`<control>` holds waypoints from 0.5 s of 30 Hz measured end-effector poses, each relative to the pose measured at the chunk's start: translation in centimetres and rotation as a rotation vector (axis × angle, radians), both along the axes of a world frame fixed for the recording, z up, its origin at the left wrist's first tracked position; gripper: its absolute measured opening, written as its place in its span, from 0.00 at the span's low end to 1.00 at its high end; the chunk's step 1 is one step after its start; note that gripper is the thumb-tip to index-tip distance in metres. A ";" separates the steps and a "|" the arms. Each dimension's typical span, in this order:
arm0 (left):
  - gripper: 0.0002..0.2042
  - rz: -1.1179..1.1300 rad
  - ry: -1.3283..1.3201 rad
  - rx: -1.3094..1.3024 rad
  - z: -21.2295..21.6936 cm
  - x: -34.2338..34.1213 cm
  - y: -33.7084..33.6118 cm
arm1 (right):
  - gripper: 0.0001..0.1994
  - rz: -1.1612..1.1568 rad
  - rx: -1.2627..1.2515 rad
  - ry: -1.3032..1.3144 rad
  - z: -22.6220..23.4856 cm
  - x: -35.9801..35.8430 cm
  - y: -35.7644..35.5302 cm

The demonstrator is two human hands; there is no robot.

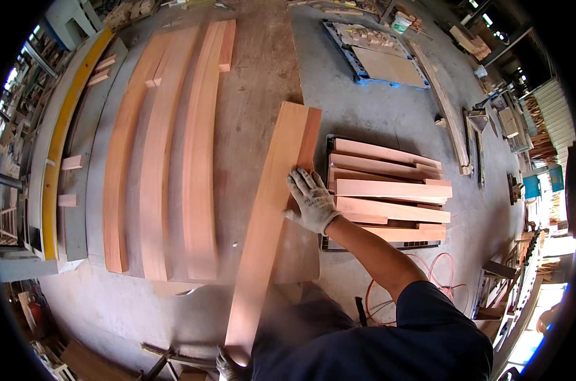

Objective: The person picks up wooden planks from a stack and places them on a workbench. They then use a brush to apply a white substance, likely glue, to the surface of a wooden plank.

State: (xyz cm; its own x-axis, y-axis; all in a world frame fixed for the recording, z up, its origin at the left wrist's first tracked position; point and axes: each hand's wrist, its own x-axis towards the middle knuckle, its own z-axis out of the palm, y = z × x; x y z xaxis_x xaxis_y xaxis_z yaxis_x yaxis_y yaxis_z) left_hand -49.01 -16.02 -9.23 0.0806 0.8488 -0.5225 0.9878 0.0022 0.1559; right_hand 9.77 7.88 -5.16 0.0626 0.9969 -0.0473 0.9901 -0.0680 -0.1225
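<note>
Steadying the long board (270, 184): it slants over the right side of the table (256, 82), its near end out past the table's edge beside my body; whether it rests on the top or is held clear, I cannot tell.
Right hand (312, 202): gloved, laid over the board's right side, fingers extended and thumb apart — spread rather than clamped.
Left hand (233, 368): gloved, at the near end, cut off by the view; I cannot tell whether it closes round the wood.
Handling: I judge it best to bear the overhanging end firmly and press the far part with a flat palm, so nothing tips or twists.
Wood: pale orange-brown along a plain, smooth-looking face; the short strip (309, 136) along its far right edge looks darker and redder.
Three boards (199, 159): lengthwise on the table to the left, apart from mine.
</note>
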 end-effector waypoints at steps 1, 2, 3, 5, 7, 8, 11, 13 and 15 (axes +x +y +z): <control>0.69 -0.018 0.008 0.011 -0.5 -0.7 -0.2 | 0.46 -0.007 0.003 -0.008 0.0 0.3 0.0; 0.67 -0.003 -0.009 0.003 -0.9 -1.4 -0.6 | 0.46 -0.012 0.006 -0.016 -0.1 0.6 0.1; 0.64 0.012 -0.017 -0.004 -0.7 -0.9 -0.5 | 0.46 -0.021 0.005 -0.029 -0.2 0.7 0.2; 0.60 0.061 -0.043 -0.033 2.3 1.9 1.0 | 0.46 -0.038 0.003 -0.053 -0.4 1.2 0.7; 0.56 0.091 -0.051 -0.053 5.2 4.1 2.2 | 0.46 -0.047 0.033 -0.058 -0.8 2.1 1.2; 0.54 0.103 -0.052 -0.054 5.9 4.6 2.2 | 0.45 -0.050 0.049 -0.061 -0.9 2.5 1.5; 0.56 0.118 -0.021 -0.093 6.0 5.1 2.5 | 0.45 -0.082 0.021 -0.082 -0.5 3.8 2.9; 0.56 0.140 -0.059 -0.084 5.9 5.0 2.5 | 0.45 -0.098 0.018 -0.098 -0.9 5.1 3.9; 0.56 0.093 -0.058 -0.039 3.8 3.0 1.4 | 0.45 -0.121 0.008 -0.113 -1.0 6.3 4.9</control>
State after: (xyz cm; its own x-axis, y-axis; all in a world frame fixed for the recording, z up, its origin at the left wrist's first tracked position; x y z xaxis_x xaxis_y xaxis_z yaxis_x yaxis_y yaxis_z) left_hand -46.02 -14.63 -5.40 0.0331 0.8332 -0.5520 0.9723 0.1010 0.2107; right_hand 16.05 12.83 -6.17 0.1863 0.9822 -0.0248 0.9824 -0.1866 -0.0119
